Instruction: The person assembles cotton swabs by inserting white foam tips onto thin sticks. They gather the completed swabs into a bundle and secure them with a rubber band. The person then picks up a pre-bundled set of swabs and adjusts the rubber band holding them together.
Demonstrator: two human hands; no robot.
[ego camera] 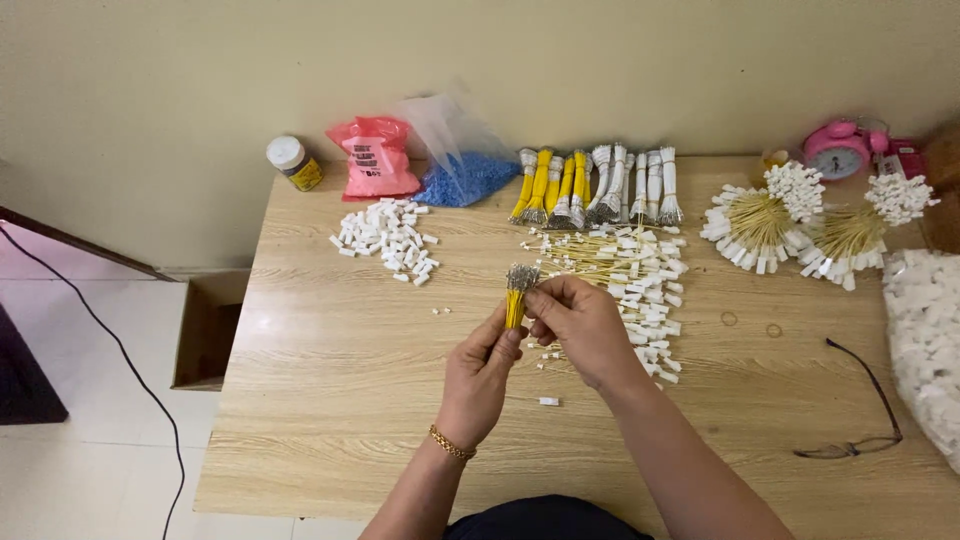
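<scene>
My left hand (478, 372) grips a small bundle of yellow wires (517, 296) upright above the middle of the wooden table (340, 400); the bundle's metal tips point up. My right hand (580, 325) is beside it, fingertips pinching at the bundle's top. A gold bracelet sits on my left wrist. Just behind my right hand lies a loose heap of yellow wires with white connectors (630, 275).
Small white connectors (390, 240) lie back left; bundled yellow and white wires (600, 185) lie at the back. A jar (294, 162), red bag (375, 158), bag of blue pieces (465, 175), finished fans (760, 225), pink clock (838, 148), glasses (860, 405) and a cardboard box (205, 330) are around.
</scene>
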